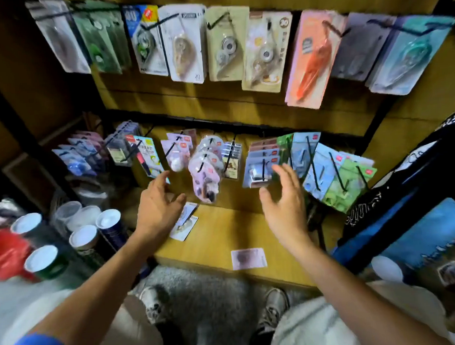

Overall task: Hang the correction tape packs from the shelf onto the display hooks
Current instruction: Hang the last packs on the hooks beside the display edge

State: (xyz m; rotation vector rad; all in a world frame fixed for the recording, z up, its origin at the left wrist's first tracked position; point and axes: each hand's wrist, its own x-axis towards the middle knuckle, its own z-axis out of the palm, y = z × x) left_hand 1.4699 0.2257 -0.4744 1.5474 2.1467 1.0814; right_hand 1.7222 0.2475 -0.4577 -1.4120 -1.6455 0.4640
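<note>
Two loose correction tape packs lie on the wooden shelf (223,232): a white-and-blue pack (185,223) just under my left hand and a pale pink pack (248,258) near the front edge. My left hand (157,204) hovers over the shelf with fingers spread and nothing in it. My right hand (285,198) is also empty and spread, just below a blue hanging pack (260,168). The lower row of black display hooks (205,160) carries many packs. An upper row of packs (228,47) hangs above.
White-lidded cups (83,237) and a red bag (5,252) stand at the left. A black frame post (375,124) borders the display at the right, with dark and blue fabric (411,216) beyond it. My shoes (274,308) rest on grey floor below the shelf edge.
</note>
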